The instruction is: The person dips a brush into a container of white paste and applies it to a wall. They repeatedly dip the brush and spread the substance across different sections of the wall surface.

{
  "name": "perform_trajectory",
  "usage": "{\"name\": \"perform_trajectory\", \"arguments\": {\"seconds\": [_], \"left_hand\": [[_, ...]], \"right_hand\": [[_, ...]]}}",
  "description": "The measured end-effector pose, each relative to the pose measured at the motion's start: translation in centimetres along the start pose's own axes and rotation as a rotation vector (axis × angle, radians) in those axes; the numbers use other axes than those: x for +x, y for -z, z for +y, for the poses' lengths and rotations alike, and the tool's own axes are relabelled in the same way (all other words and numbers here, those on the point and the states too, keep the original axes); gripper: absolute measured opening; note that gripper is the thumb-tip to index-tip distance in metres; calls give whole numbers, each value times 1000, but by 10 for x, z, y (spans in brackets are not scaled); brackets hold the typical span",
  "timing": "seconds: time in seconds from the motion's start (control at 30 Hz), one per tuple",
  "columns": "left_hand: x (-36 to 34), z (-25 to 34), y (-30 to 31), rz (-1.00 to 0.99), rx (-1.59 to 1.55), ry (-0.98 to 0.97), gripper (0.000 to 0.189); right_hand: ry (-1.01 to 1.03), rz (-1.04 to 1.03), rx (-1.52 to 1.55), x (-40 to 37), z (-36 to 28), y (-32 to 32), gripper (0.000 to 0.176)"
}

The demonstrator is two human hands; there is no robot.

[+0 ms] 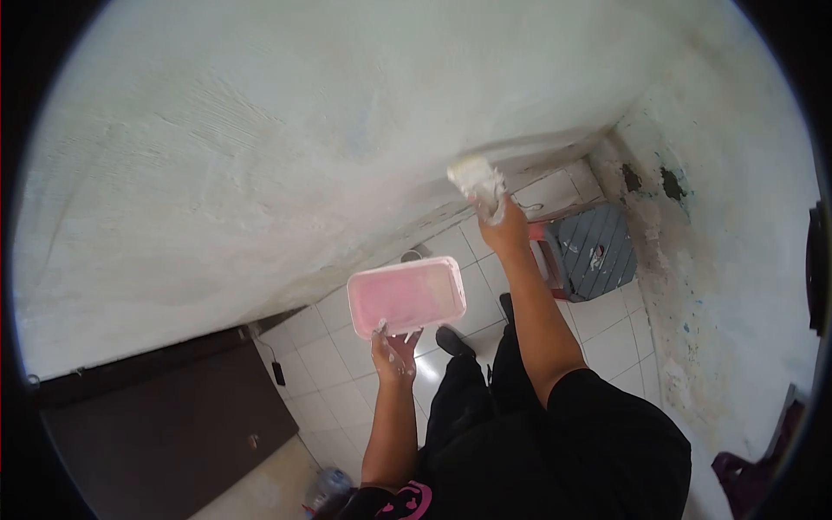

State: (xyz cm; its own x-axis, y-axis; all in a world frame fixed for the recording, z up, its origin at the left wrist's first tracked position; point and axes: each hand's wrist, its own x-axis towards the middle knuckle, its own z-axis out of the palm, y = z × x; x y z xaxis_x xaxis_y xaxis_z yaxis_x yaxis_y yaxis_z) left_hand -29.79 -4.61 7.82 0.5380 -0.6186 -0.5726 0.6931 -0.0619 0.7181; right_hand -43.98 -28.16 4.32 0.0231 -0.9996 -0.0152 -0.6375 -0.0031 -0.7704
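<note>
My left hand point(395, 354) is closed on the near edge of a shallow pink tray point(407, 295) with a pale rim, thumb over the rim and fingers underneath. A thin whitish film covers part of its inside. In my right hand point(503, 224) is a wide paintbrush point(477, 176), coated in white, its bristles pointing up and left. The brush is close to the pale, patchy wall point(303, 156); whether it touches cannot be told. White smears mark both hands.
A grey-topped step stool point(598, 251) with red sides stands right of my right arm. A dark door point(165, 425) is at lower left, a plastic bottle point(329, 485) below. White tiles point(338, 364) cover the floor. The right wall point(693, 260) has peeling patches and holes.
</note>
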Motion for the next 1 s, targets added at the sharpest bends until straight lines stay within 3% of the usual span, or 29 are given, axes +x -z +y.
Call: {"name": "perform_trajectory", "arguments": {"seconds": [0.07, 0.17, 0.27, 0.3, 0.37, 0.5, 0.53, 0.57, 0.63, 0.7, 0.73, 0.8, 0.87, 0.93, 0.97, 1.0], "left_hand": [[-1, 0, -22, 22, -10, -24, 62], [-10, 5, -44, 35, -18, -67, 66], [-19, 7, -58, 22, -28, -96, 67], [-24, 7, -59, 37, -35, -113, 67], [-24, 10, -61, 49, -54, -128, 68], [-25, 9, -70, 79, -100, -170, 67], [-26, 12, -72, 70, -104, -179, 67], [-29, 15, -71, 66, -110, -186, 67], [-35, 21, -71, 64, -153, -195, 64], [-44, 23, -71, 58, -188, -195, 61], [-47, 26, -72, 66, -188, -206, 62], [-61, 24, -67, 52, -190, -233, 64], [-66, 21, -69, 72, -165, -262, 69], [-69, 17, -68, 91, -162, -273, 70], [-69, 16, -67, 113, -164, -280, 72], [-69, 16, -67, 110, -163, -277, 72]], "right_hand": [[132, 172, 188, 19, -45, 42, 60], [404, 351, 733, 51, -81, 68, 69], [390, 277, 645, 56, -91, 77, 65], [306, 139, 395, 56, -67, 59, 62], [212, 92, 154, 37, -38, 23, 58], [106, -95, 282, 21, 43, -31, 60], [35, -130, 364, 17, 20, -16, 61], [-532, -556, 532, 23, 0, 7, 70], [-852, -566, 1084, 27, -58, 56, 56], [-738, -591, 1382, 20, -111, 119, 60], [-741, -591, 1383, 22, -107, 122, 60], [-189, -1178, 2043, 20, -91, 132, 54], [-163, -1221, 2152, 26, -80, 127, 48], [-510, -836, 1848, 28, -61, 107, 45], [-645, -788, 1731, 27, -50, 94, 46], [-644, -784, 1732, 27, -36, 78, 46]]}}
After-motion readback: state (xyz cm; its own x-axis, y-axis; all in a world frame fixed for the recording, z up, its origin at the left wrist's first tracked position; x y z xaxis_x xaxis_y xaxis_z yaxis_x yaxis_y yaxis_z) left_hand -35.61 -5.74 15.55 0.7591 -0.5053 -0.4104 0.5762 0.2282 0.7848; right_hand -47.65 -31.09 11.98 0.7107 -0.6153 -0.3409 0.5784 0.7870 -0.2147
